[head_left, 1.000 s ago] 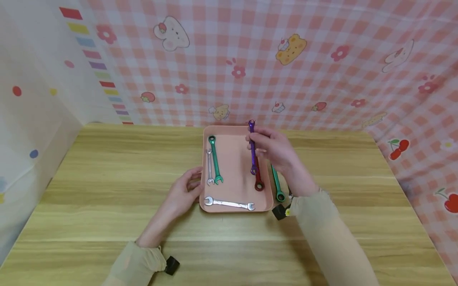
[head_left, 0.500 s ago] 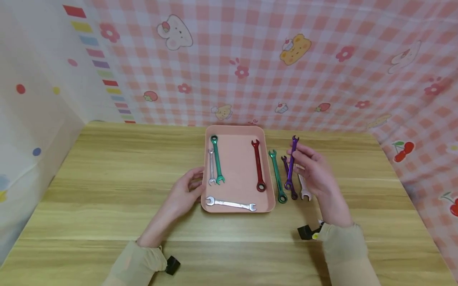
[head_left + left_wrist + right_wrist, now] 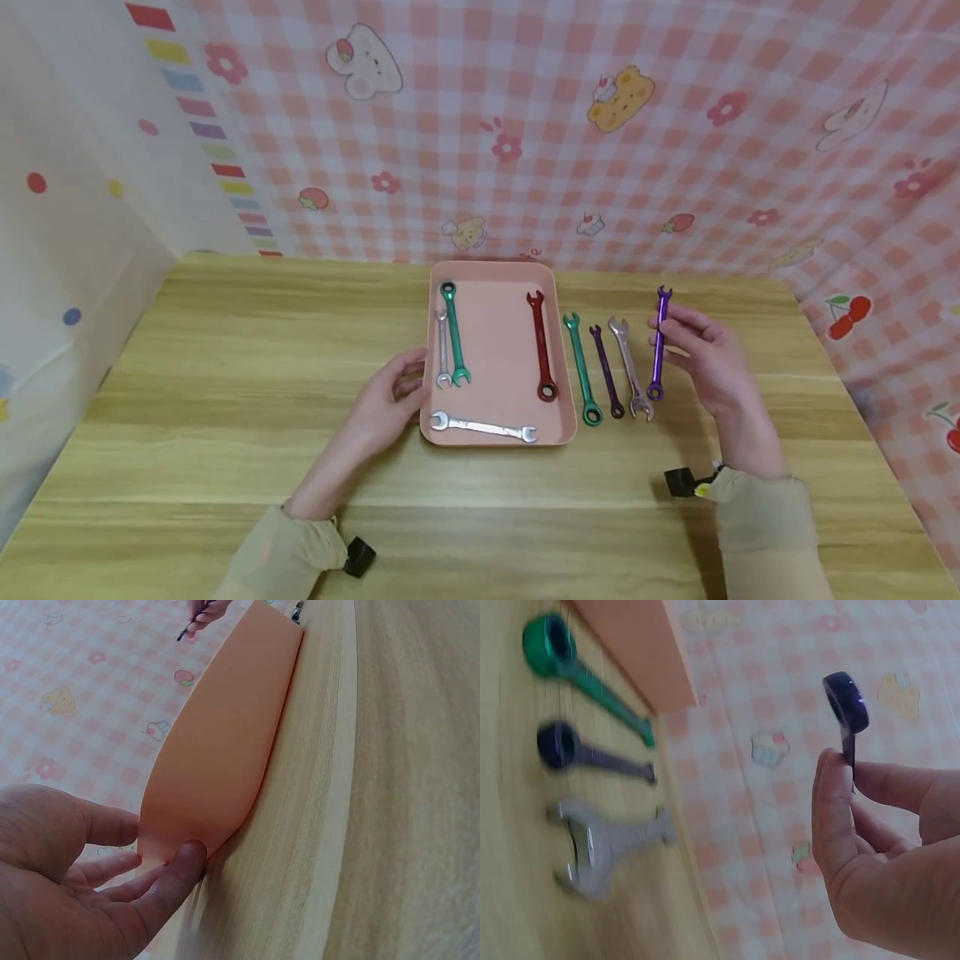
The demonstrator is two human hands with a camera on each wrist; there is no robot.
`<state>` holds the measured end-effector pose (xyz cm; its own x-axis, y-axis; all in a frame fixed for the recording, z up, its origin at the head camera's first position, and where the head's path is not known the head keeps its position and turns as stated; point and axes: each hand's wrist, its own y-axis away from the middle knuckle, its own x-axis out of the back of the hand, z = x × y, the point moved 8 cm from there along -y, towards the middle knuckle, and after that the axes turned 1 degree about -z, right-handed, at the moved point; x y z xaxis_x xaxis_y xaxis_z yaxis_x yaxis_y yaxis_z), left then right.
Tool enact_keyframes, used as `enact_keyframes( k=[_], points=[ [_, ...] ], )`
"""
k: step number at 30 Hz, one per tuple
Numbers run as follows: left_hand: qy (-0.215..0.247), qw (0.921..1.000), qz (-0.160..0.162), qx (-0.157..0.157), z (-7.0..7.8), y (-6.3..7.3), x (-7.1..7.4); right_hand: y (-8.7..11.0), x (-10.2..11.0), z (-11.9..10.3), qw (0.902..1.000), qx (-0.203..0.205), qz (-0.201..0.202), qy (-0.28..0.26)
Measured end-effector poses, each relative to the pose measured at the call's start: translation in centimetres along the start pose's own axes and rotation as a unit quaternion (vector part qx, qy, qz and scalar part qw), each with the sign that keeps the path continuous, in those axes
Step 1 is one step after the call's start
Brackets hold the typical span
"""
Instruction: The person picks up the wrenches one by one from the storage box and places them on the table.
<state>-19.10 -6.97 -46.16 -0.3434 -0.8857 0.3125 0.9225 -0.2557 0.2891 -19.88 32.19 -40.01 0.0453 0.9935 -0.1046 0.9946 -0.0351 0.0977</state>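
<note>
My right hand (image 3: 712, 358) pinches a purple combination wrench (image 3: 659, 346) between thumb and fingers, right of the row of wrenches; its ring end (image 3: 847, 701) points toward the right wrist camera. On the table lie a green ratchet wrench (image 3: 581, 367), a smaller dark purple wrench (image 3: 606, 371) and a silver open-end wrench (image 3: 631, 367). My left hand (image 3: 386, 400) rests its fingertips and thumb against the left side of a pink tray (image 3: 495, 268). Inside it are a red wrench (image 3: 542, 346), a green wrench (image 3: 453, 333), a small silver wrench (image 3: 442, 350) and a longer silver wrench (image 3: 483, 427).
The wooden table (image 3: 225, 400) runs back to a pink checked cloth (image 3: 450, 108). The tray's wall stands between its wrenches and the row on the table. A black camera (image 3: 680, 482) juts from my right sleeve, another (image 3: 360, 557) from my left.
My right hand has carried the purple wrench from over the tray's right side to the right, past the other wrenches on the table. My left hand has stayed at the tray.
</note>
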Motion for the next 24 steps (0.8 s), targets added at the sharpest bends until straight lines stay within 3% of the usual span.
enact_keyframes(
  k=[10, 15, 24],
  points=[
    [0.001, 1.0000, -0.004, -0.001, 0.0, -0.1, 0.0, -0.2, 2.5, 1.0, 0.9924, -0.033, -0.018, 0.117],
    [-0.001, 1.0000, -0.003, 0.001, 0.1, -0.1, -0.1, -0.6, 2.5, 1.9, 0.9774, -0.050, -0.032, 0.203],
    [-0.010, 0.9999, 0.000, 0.002, 0.2, 0.1, 0.0, -1.1, 2.8, 3.3, 0.9474, -0.083, -0.045, 0.306]
  ],
)
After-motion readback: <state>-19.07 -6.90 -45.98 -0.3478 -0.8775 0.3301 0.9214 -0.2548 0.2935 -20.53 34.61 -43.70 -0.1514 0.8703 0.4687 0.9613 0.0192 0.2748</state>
